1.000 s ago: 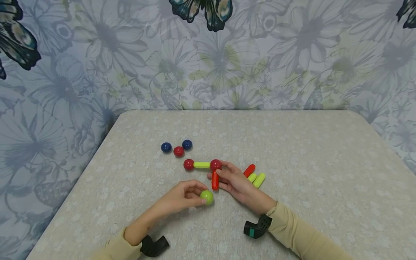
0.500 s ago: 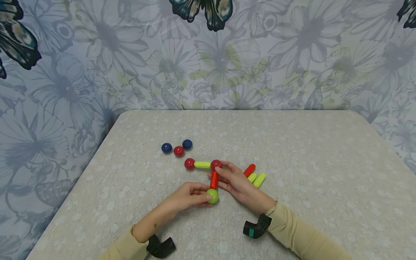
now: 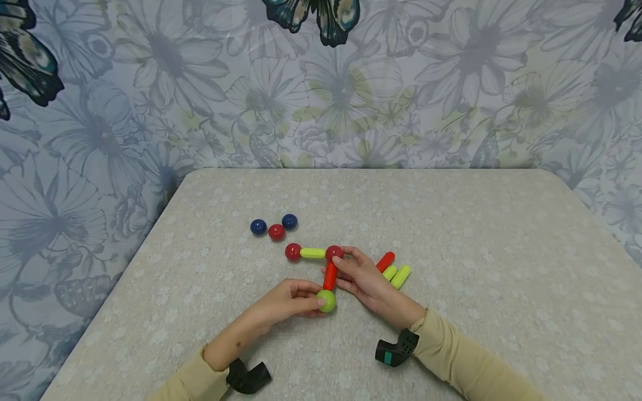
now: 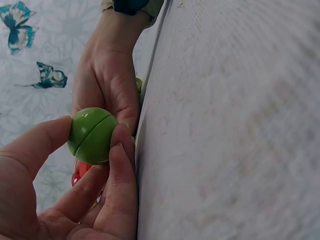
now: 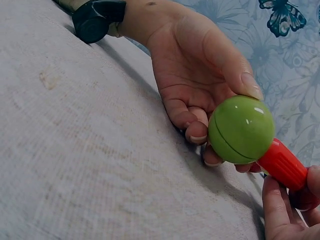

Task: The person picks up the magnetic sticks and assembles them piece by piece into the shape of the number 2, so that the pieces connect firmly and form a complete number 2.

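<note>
head: even light | 2 wrist views: dim | green ball (image 5: 241, 129): glints

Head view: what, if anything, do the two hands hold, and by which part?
The left hand pinches the green ball by its sides; the right hand grips the red stick and red ball where they join.

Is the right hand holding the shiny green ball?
No, the left hand pinches the shiny green ball, while the right hand grips where the ribbed red rod meets a glossy red ball.
</note>
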{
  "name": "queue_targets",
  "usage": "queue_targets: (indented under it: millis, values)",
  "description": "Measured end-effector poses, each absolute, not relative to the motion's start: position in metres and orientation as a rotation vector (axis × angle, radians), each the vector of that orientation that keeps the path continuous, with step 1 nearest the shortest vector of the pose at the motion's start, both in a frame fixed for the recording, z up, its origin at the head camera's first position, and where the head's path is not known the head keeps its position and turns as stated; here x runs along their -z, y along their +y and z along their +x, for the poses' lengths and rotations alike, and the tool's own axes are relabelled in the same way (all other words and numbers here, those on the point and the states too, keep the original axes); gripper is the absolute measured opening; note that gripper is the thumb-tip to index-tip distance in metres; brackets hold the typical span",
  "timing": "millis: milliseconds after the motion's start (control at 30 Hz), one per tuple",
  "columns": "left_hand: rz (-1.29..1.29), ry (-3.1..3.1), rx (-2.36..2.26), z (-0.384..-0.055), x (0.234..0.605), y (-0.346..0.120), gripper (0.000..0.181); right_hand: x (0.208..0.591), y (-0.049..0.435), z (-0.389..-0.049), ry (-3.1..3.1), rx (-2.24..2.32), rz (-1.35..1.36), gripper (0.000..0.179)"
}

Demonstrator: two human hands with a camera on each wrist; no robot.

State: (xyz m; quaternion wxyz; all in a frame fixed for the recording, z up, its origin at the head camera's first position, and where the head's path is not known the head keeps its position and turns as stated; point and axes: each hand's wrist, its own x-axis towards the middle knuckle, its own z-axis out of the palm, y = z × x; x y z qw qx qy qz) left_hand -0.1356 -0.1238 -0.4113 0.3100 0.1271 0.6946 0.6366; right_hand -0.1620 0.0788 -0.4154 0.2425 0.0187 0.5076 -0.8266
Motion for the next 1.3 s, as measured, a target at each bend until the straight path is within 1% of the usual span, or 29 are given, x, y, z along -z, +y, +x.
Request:
queue_targets:
  millis: [333, 533, 800, 1067, 1300]
  values:
    - [0.376, 1.882, -1.652, -0.136, 0.408, -0.128, 0.035, 0.415, 0.078, -0.161, 1.425, 2.252, 0.066, 0.038]
    - [0.399, 1.897, -1.65, -0.138, 0.41, -0.128, 0.035, 0.415, 0.078, -0.158, 1.439, 2.208, 0.117, 0.051]
    - [0.413, 1.936, -1.636, -0.137, 0.409, -0.126, 0.037, 0.41, 0.079, -0.141, 1.471, 2.169, 0.09, 0.058]
    - [0.382, 1.964, -1.666, -0.132, 0.401, -0.124, 0.033, 0.411, 0.078, -0.126, 1.463, 2.096, 0.087, 0.058]
    - [0.411, 2.063, -1.625, -0.133, 0.406, -0.123, 0.032, 0.41, 0.079, -0.119, 1.427, 2.113, 0.078, 0.057]
